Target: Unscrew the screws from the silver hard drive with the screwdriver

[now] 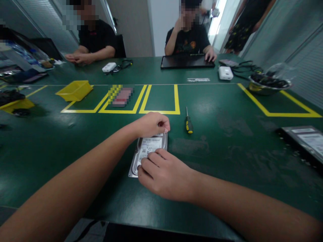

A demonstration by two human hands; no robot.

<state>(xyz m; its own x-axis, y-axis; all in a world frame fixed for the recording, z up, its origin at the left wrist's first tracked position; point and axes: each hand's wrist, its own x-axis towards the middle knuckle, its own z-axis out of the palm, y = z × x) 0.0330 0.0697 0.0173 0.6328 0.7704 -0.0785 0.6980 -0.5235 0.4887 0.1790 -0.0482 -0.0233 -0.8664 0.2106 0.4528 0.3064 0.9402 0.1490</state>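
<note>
A silver hard drive (151,145) with a white printed label lies on the green table in front of me, partly covered by both hands. My left hand (153,125) is closed at its far end, thumb and forefinger pinched by the far right corner; the other fingertips are hidden. Over the near half, my right hand (165,173) is curled, its fingers on the lid and reaching the near left edge; its thumb is hard to make out. Beyond the drive, to the right, lies a yellow and black screwdriver (188,124), touched by neither hand.
Yellow tape outlines mark the green table (214,161). A yellow bin (75,90) and a blurred reddish item (122,97) lie left. At right are another drive-like device (306,139) and a metal bowl (268,84). Across sit two people, one touching a black panel (186,62).
</note>
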